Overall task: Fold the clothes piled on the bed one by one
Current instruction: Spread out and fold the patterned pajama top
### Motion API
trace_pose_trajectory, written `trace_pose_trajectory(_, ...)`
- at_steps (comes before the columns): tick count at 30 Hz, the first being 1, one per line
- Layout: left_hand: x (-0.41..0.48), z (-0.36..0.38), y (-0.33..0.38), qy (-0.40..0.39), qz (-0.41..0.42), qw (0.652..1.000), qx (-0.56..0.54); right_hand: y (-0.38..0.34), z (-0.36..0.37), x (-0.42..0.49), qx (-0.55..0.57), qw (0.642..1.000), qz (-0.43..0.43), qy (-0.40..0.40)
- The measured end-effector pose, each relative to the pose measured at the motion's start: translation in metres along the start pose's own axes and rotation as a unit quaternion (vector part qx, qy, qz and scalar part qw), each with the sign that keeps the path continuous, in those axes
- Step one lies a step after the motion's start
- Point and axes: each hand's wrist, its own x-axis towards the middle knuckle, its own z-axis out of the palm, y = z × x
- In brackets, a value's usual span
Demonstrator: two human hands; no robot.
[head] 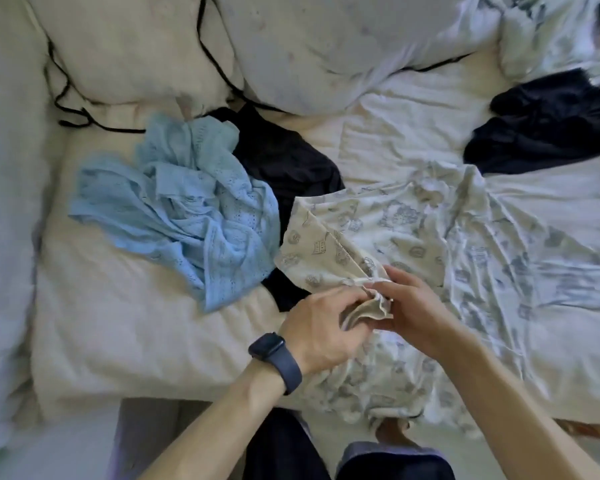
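Clothes strewn over cream bed [125,334]. Printed cream garment [413,230] spread at near edge, beside crumpled blue knit top [187,209], overlapping black garment [284,161]. Left hand [321,327] and right hand [418,317] pinching its bunched hem. Dark smartwatch [274,358] on left wrist.

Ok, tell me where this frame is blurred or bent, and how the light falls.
Head view: soft, even daylight with no hard shadows or glare. The printed garment smears toward the right edge, its pattern streaked. The blue knit and both hands, left and right, are fairly sharp. Wide-angle bending curves the bed at the borders, and the pillows look washed out.
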Motion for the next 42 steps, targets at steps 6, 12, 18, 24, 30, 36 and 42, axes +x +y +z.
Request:
trace_pose_trajectory(6,0.018,0.147,0.036,0.070,-0.063,0.996,0.007,0.082,-0.187,-0.078,0.188,0.982,-0.012,0.034)
trace_pose_trajectory(12,0.029,0.238,-0.006,-0.072,-0.208,0.899,0.379,0.174,-0.293,-0.071,0.018,0.960,0.062,0.271)
trace_pose_trajectory(18,0.023,0.258,-0.019,-0.105,-0.271,0.855,0.429,0.195,-0.305,-0.069,-0.252,0.914,0.013,0.319)
trace_pose_trajectory(24,0.020,0.242,-0.028,-0.087,-0.287,0.836,0.459,0.204,-0.328,-0.086,-0.133,0.922,0.015,0.363)
trace_pose_trajectory(30,0.010,0.234,-0.034,-0.085,-0.241,0.846,0.468,0.198,-0.310,-0.087,-0.190,0.918,0.005,0.349)
trace_pose_trajectory(36,0.027,0.212,-0.027,0.087,-0.216,0.898,0.372,0.183,-0.289,-0.076,-0.350,0.833,0.037,0.427)
trace_pose_trajectory(42,0.084,0.148,-0.048,0.190,-0.178,0.873,0.414,0.099,-0.209,-0.017,-0.409,0.836,-0.185,0.316)
